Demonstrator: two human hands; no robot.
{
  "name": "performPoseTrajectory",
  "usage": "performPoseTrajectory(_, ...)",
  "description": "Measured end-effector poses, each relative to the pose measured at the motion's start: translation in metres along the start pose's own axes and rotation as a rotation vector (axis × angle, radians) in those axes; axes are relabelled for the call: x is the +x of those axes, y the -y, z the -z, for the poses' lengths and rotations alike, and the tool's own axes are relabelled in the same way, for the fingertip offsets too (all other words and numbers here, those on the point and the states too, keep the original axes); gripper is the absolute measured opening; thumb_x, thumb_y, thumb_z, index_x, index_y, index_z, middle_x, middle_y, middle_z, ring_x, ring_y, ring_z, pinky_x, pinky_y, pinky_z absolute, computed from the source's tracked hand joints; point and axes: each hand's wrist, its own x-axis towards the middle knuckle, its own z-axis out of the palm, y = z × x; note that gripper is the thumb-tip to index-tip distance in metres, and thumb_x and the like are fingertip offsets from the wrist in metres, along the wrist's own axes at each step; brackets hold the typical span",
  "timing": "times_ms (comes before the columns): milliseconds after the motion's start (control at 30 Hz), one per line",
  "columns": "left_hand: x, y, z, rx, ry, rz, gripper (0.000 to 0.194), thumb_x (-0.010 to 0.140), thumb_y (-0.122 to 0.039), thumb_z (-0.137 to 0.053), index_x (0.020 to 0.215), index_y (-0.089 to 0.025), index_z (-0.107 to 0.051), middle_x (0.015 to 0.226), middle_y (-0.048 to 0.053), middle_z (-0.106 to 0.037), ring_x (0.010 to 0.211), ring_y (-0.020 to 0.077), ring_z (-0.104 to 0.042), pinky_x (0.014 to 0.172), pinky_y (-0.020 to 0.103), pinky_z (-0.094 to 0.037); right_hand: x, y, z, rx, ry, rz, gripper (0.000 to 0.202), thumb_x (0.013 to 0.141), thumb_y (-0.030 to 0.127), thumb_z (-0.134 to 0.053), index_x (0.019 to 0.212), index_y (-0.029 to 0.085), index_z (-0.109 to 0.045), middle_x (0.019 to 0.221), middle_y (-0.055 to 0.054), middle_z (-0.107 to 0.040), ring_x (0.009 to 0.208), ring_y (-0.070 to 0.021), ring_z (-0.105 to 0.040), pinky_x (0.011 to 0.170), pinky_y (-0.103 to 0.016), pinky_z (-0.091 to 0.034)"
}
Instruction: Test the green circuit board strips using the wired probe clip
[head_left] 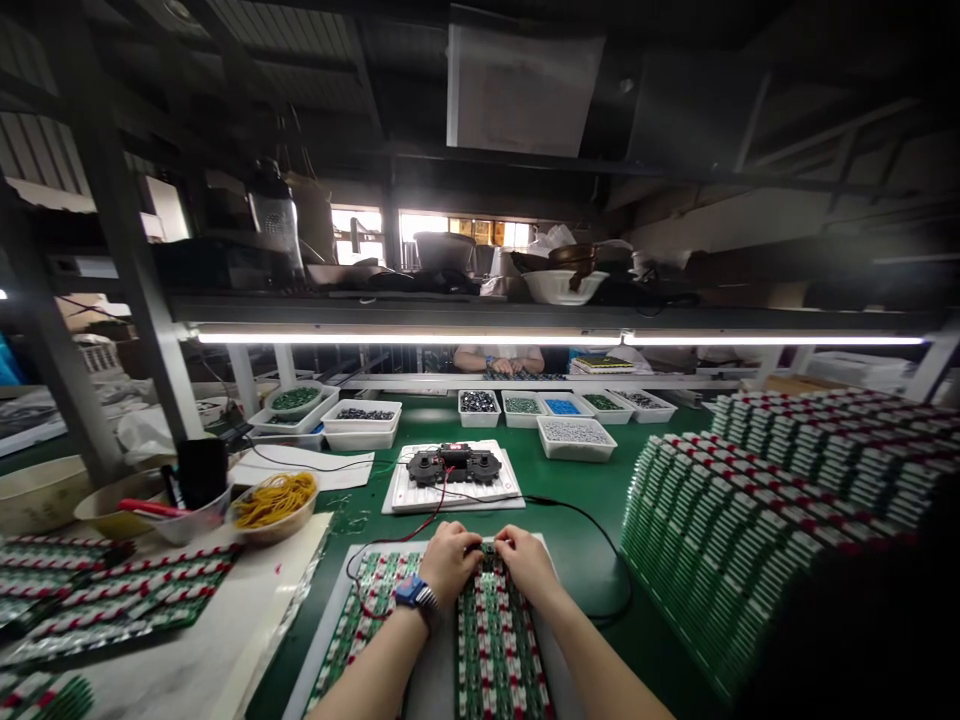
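between the hands [450, 560] [529, 567] lies the far end of a circuit panel [498, 640]

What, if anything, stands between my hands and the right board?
Nothing visible: the left hand and right hand are at the far end of the right board. The red cable runs to the left board, not between them.
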Motion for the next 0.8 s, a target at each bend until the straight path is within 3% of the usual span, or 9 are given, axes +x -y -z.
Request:
performPoseTrajectory(267, -0.0038, -0.0051, 0.0023, 0.067, -0.007, -0.067, 0.023, 0.081, -0.020, -0.059, 0.099, -0.024, -0.073, 0.092, 0.007, -0.063, 0.096, 0.0239, -0.052, 0.088, 0.034, -0.043, -0.0029, -0.0031, -0.0017, 0.008, -0.007, 0.019, 0.018, 0.086, 0.014, -0.051, 0.082, 0.020, -0.068, 0.082, -0.001, -0.071, 0.079, -0.0151, -0.062, 0.066, -0.019, -0.037)
performPoseTrajectory(467, -0.0008, 0.0007, -0.0017, 0.025, 0.053, 0.020, 0.023, 0.081, -0.024, -0.057, 0.095, -0.025, -0.075, 0.089, 0.005, -0.065, 0.094, 0.0229, -0.053, 0.086, 0.031, -0.044, 0.0003, -0.0014, 0.0002, -0.023, 0.030, 0.020, 0.018, 0.083, 0.012, -0.053, 0.078, 0.020, -0.068, 0.078, -0.001, -0.071, 0.077, -0.0152, -0.062, 0.063, -0.019, -0.035)
performPoseTrajectory(800, 0.0010, 0.0038, -0.0022, 0.020, 0.084, 0.039, 0.025, 0.082, -0.027, -0.056, 0.100, -0.023, -0.074, 0.090, 0.006, -0.066, 0.094, 0.0223, -0.055, 0.086, 0.030, -0.043, 0.0063, 0.0026, -0.0064, -0.104, 0.009, -0.052, 0.019, 0.086, 0.017, -0.050, 0.078, 0.018, -0.067, 0.081, -0.005, -0.071, 0.077, -0.0173, -0.062, 0.061, -0.022, -0.032)
